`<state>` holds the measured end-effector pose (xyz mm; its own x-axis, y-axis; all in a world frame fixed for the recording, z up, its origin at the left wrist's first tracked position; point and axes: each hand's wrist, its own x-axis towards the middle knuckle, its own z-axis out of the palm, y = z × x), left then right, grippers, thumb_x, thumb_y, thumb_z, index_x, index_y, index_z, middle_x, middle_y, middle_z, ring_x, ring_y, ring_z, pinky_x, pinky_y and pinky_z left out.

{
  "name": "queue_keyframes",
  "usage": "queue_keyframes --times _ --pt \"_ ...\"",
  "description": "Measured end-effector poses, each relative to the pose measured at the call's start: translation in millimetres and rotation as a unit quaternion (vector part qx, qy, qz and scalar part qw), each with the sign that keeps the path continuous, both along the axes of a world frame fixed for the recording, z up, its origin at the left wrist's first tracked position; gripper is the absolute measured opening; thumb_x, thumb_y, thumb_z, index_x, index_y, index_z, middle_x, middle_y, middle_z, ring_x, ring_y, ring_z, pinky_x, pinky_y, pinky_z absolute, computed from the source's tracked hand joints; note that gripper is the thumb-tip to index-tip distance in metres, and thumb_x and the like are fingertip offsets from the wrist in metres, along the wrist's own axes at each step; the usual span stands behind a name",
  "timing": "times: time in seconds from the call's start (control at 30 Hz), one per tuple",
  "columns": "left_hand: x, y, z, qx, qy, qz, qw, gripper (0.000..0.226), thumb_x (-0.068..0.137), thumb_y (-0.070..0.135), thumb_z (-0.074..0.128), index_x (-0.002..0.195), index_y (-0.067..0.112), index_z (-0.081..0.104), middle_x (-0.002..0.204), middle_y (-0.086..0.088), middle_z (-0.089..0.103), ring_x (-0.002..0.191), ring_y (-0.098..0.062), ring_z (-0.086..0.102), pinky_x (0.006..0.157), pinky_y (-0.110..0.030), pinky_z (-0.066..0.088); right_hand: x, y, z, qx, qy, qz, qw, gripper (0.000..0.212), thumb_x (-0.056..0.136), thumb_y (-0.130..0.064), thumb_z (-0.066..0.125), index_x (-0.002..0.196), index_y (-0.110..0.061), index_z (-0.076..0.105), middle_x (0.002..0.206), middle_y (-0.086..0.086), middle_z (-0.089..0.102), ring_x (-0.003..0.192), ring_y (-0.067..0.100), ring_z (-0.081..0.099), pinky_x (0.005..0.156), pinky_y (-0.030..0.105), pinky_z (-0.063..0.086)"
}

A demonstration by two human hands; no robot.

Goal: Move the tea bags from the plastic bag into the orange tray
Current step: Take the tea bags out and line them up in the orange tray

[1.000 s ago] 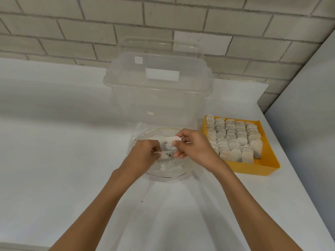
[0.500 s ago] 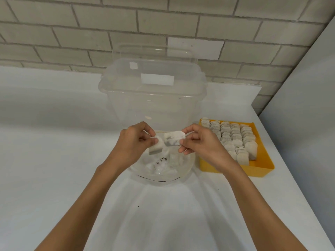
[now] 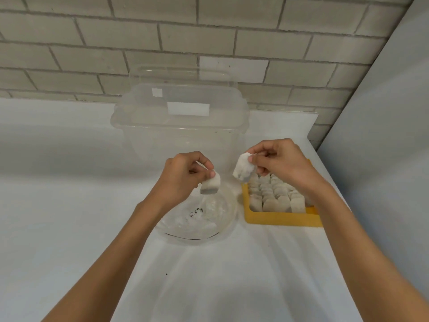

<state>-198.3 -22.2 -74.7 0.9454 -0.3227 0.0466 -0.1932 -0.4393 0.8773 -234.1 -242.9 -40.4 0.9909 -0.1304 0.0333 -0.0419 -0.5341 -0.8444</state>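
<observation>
Two tea bags come clear of the bag: a person's left hand [image 3: 183, 180] and right hand [image 3: 281, 166], huddled together low over the bag's mouth a second ago, have risen and drawn apart, each grip now pinching its own tea bag between thumb and fingertips. The left tea bag [image 3: 210, 186] hangs under its grip, directly above the clear plastic bag [image 3: 202, 225], which lies slack on the white counter [image 3: 69, 205]. Dark tea dust shows inside the plastic bag, but whether more bags remain cannot be told through the crumpled film. The right tea bag [image 3: 242, 170] dangles to the left of its grip, at the left edge of the orange tray [image 3: 278, 217]. The tray sits just below that grip, already packed with upright rows of tea bags [image 3: 271, 194]. A clear plastic container [image 3: 181, 126] stands beyond both grips, against the brick wall. With the pair separated and lifted, the right bag looks nearly ready to be set into the tray. The left one has yet to cross over, and free space in the tray appears scarce.
</observation>
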Motion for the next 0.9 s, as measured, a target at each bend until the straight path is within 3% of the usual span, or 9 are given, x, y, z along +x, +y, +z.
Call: queue_keyframes --times 0.17,0.27,0.37,0.53,0.67,0.8,0.9 --pt "2.2 -27.2 6.8 -0.012 -0.006 -0.033 0.999 0.006 0.082 0.015 0.073 0.083 0.019 0.069 0.070 -0.003 0.071 0.069 -0.010 0.062 0.057 -0.016 0.048 -6.4 -28.0 11.6 -0.024 0.002 -0.021 0.999 0.008 0.086 -0.010 0.067 0.087 -0.016 0.072 0.061 -0.001 0.066 0.056 0.007 0.062 0.062 0.022 0.053" --pt "2.5 -44.1 7.6 -0.013 -0.014 -0.057 0.998 0.005 0.082 0.016 0.074 0.083 0.018 0.069 0.070 -0.004 0.072 0.069 -0.015 0.063 0.061 -0.025 0.050 -12.4 -47.3 14.2 -0.041 -0.016 -0.027 0.999 0.019 0.085 -0.006 0.065 0.097 -0.021 0.069 0.058 -0.002 0.065 0.058 0.012 0.064 0.061 0.023 0.051" --pt "1.5 -60.6 7.7 -0.007 -0.022 -0.078 0.997 0.005 0.083 0.017 0.073 0.085 0.017 0.069 0.071 -0.005 0.073 0.075 -0.025 0.064 0.069 -0.034 0.053 -18.6 -67.6 16.0 -0.048 -0.028 -0.054 0.997 0.020 0.087 -0.003 0.061 0.092 -0.019 0.071 0.058 0.002 0.064 0.055 0.012 0.064 0.057 0.020 0.051" --pt "-2.4 -88.0 8.5 -0.006 -0.026 -0.112 0.993 0.006 0.083 0.016 0.074 0.086 0.015 0.069 0.069 -0.001 0.073 0.065 -0.011 0.060 0.065 -0.032 0.052 -32.0 -104.8 13.0 -0.043 0.036 -0.065 0.996 0.022 0.084 0.009 0.057 0.095 -0.003 0.072 0.074 0.016 0.070 0.061 0.012 0.067 0.069 0.023 0.058" --pt "-6.6 -104.2 6.9 -0.011 -0.027 -0.133 0.991 0.006 0.082 0.015 0.074 0.084 0.015 0.069 0.065 0.005 0.070 0.062 0.001 0.060 0.061 -0.020 0.046 -36.5 -129.9 -6.1 -0.145 0.085 -0.047 0.985 0.019 0.082 0.006 0.062 0.090 -0.007 0.072 0.073 0.010 0.073 0.060 0.007 0.067 0.066 0.017 0.057" --pt "-9.5 -113.9 4.7 -0.002 -0.029 -0.140 0.990 0.006 0.082 0.015 0.074 0.084 0.015 0.069 0.062 0.008 0.068 0.058 0.001 0.058 0.063 -0.023 0.049 -32.2 -143.1 -30.3 -0.279 0.111 -0.019 0.954 0.007 0.085 -0.008 0.067 0.084 -0.012 0.073 0.070 -0.003 0.066 0.059 0.004 0.058 0.053 0.009 0.045" --pt "-9.0 -116.0 2.3 0.001 -0.027 -0.133 0.991 0.006 0.081 0.016 0.075 0.082 0.019 0.069 0.058 0.009 0.066 0.060 -0.003 0.058 0.063 -0.027 0.048 -26.3 -147.5 -42.3 -0.332 0.128 -0.006 0.935 0.008 0.087 -0.010 0.064 0.083 -0.016 0.069 0.083 0.002 0.063 0.065 0.007 0.056 0.058 0.019 0.047"
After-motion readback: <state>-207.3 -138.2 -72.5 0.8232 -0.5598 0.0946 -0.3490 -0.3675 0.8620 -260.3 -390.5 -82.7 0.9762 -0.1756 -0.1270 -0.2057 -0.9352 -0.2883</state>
